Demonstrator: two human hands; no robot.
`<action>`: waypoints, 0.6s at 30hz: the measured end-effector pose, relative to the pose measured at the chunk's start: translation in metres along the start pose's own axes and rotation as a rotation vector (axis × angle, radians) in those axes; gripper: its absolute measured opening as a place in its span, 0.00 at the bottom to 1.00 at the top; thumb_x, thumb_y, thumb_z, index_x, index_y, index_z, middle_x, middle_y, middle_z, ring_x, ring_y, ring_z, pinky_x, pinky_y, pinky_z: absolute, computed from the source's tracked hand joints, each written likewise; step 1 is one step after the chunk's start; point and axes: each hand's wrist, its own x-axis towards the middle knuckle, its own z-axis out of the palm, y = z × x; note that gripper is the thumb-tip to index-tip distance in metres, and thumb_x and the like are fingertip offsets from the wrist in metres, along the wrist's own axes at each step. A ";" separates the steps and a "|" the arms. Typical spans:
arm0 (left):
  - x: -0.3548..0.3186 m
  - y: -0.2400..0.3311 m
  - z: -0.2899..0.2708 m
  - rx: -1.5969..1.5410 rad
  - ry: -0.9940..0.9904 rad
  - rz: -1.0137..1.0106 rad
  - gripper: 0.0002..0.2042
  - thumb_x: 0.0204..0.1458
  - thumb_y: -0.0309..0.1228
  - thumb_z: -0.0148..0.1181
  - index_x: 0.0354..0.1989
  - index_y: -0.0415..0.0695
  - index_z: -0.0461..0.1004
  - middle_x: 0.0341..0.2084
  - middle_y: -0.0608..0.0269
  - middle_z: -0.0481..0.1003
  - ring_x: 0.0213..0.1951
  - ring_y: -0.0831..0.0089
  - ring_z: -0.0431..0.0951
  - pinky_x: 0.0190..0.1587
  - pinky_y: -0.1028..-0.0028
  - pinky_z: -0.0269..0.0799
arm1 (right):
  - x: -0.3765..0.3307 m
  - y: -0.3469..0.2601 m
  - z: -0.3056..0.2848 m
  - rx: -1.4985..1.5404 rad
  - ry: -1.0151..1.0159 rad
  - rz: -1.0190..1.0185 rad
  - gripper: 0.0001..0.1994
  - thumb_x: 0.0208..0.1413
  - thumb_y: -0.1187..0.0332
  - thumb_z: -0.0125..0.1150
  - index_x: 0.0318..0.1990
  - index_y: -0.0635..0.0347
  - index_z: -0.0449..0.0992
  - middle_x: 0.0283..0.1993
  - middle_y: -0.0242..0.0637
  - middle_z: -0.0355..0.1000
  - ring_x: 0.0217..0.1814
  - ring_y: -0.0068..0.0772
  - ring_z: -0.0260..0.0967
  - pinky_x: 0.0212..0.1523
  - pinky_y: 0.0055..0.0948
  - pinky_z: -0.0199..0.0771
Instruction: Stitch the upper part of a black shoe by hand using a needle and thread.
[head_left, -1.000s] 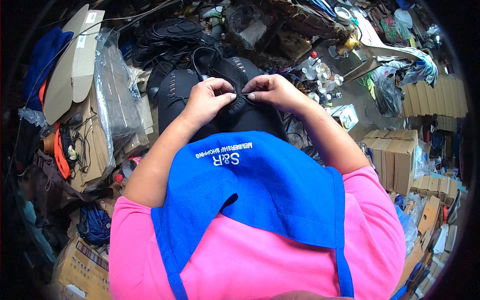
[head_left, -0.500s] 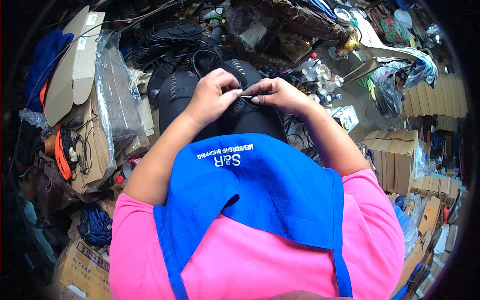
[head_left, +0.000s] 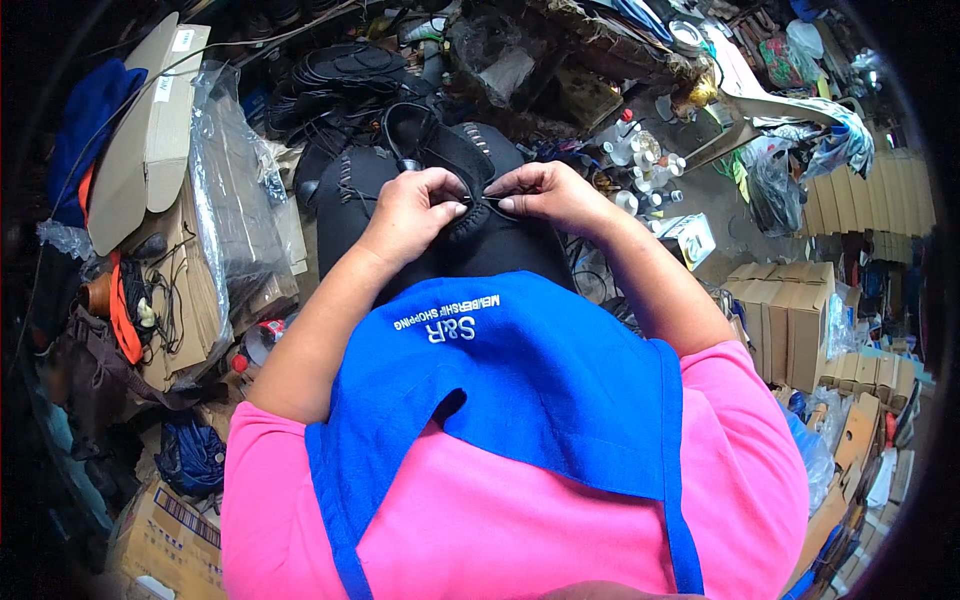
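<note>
On my lap, over black trousers with laced seams (head_left: 347,180), lies a black piece (head_left: 462,218) with coarse stitches along its curved edge; it resembles a shoe upper, but its kind is not certain. My left hand (head_left: 415,213) is closed at its left side, thumb and forefinger pinching the edge. Across from it my right hand (head_left: 550,192) pinches a thin dark thread at the edge, its fingertips close to the left ones. Whether a needle is in the fingers is too small to tell. A black loop (head_left: 408,125) stands just beyond the hands.
Coiled black cord (head_left: 345,75) lies beyond my knees. White bottles (head_left: 640,155) stand to the right, near a white container (head_left: 690,240). Cardboard sheets and plastic wrap (head_left: 235,170) lean at the left. Stacked cardboard (head_left: 785,320) is at the right. My blue apron (head_left: 520,380) covers my front.
My left hand has drawn down and slightly left, and its fingertips sit lower. A small gap has opened between the hands, showing more of the stitched edge. The right hand has shifted slightly.
</note>
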 end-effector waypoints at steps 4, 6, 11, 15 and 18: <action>0.001 -0.007 0.007 -0.057 0.032 -0.039 0.06 0.43 0.22 0.61 0.32 0.39 0.75 0.26 0.58 0.78 0.30 0.72 0.78 0.36 0.74 0.72 | 0.002 -0.005 0.006 0.030 0.012 -0.016 0.10 0.52 0.74 0.60 0.42 0.64 0.76 0.38 0.30 0.75 0.39 0.17 0.69 0.44 0.20 0.69; 0.001 -0.010 0.012 -0.086 0.021 -0.045 0.07 0.43 0.21 0.61 0.32 0.39 0.74 0.27 0.60 0.77 0.31 0.73 0.77 0.36 0.75 0.72 | 0.001 -0.009 0.008 -0.026 0.029 -0.003 0.09 0.51 0.74 0.61 0.40 0.64 0.77 0.36 0.30 0.76 0.38 0.18 0.70 0.42 0.21 0.70; 0.003 0.002 0.006 0.232 -0.014 0.121 0.08 0.42 0.23 0.61 0.32 0.41 0.75 0.26 0.55 0.75 0.31 0.63 0.76 0.36 0.71 0.71 | 0.005 -0.029 0.008 -0.426 0.049 0.037 0.06 0.49 0.71 0.64 0.33 0.63 0.76 0.33 0.29 0.74 0.34 0.17 0.68 0.37 0.20 0.68; 0.007 0.014 -0.008 0.430 -0.046 0.232 0.07 0.43 0.28 0.62 0.31 0.44 0.75 0.25 0.58 0.74 0.36 0.58 0.72 0.39 0.64 0.68 | 0.013 -0.026 0.000 -0.440 -0.022 -0.067 0.07 0.48 0.69 0.66 0.29 0.63 0.75 0.30 0.28 0.72 0.34 0.17 0.66 0.37 0.20 0.66; -0.001 0.007 -0.017 0.568 0.015 0.314 0.05 0.43 0.27 0.60 0.30 0.44 0.74 0.25 0.58 0.74 0.35 0.58 0.72 0.39 0.63 0.68 | 0.011 -0.019 -0.013 -0.386 0.002 -0.149 0.07 0.48 0.69 0.66 0.28 0.62 0.75 0.30 0.26 0.69 0.34 0.17 0.65 0.39 0.20 0.65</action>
